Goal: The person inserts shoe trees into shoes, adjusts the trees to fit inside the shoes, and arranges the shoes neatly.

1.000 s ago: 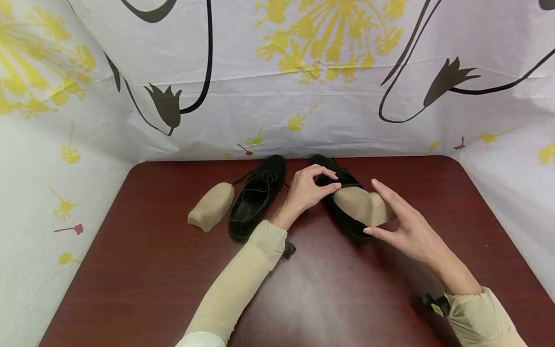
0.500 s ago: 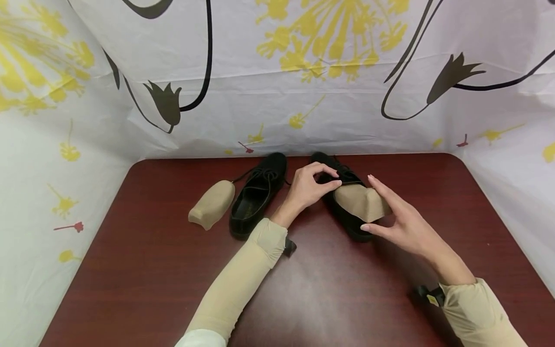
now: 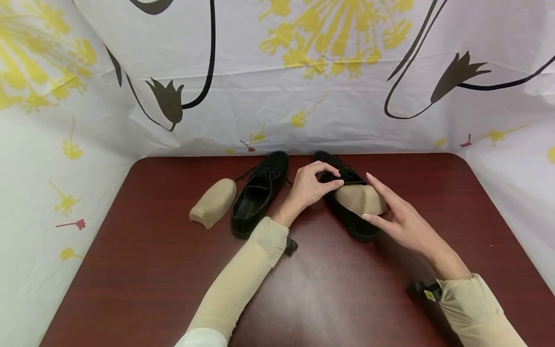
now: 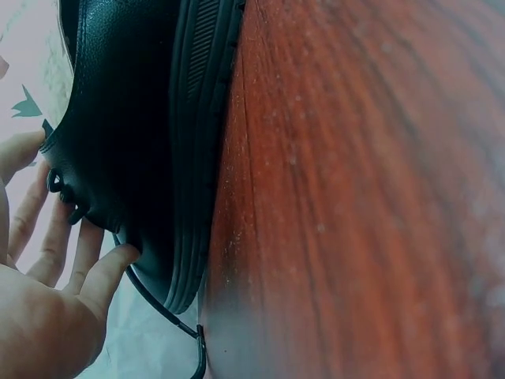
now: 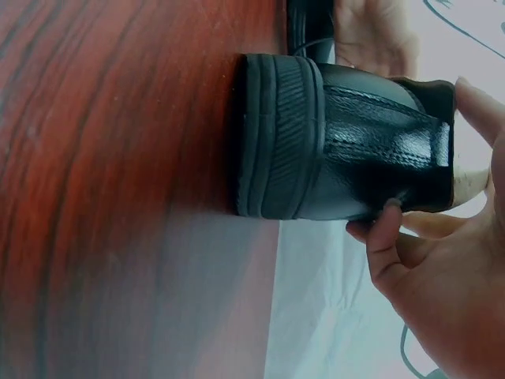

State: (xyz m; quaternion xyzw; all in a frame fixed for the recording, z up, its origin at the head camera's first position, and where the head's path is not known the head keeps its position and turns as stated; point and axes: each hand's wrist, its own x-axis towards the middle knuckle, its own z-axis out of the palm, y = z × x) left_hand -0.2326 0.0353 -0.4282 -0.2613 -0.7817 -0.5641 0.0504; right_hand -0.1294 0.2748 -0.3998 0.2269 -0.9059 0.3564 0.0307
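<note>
A black lace-up shoe [image 3: 363, 231] stands at the back, right of centre, toe away, with a beige foot-shaped insert [image 3: 353, 196] partly inside it. My left hand [image 3: 309, 188] pinches the shoe's tongue edge between thumb and fingers; in the left wrist view that hand [image 4: 55, 308] has fingers spread over the laces of the shoe [image 4: 126, 118]. Thumb and fingers of my right hand [image 3: 407, 224] grip the insert's rear end from both sides. The right wrist view shows the hand [image 5: 458, 268] touching the shoe's heel [image 5: 355, 142], beige material [image 5: 469, 183] above the collar.
Left of my left hand lies a second black shoe [image 3: 276, 166], its opening facing me. Beside it rests another beige insert [image 3: 214, 200]. The dark red tabletop [image 3: 143, 270] meets a patterned white cloth [image 3: 243, 111] behind and at both sides.
The right hand has moved a little left and toward the shoe's toe, and the insert sits slightly deeper in the shoe. The left hand keeps its hold at the tongue.
</note>
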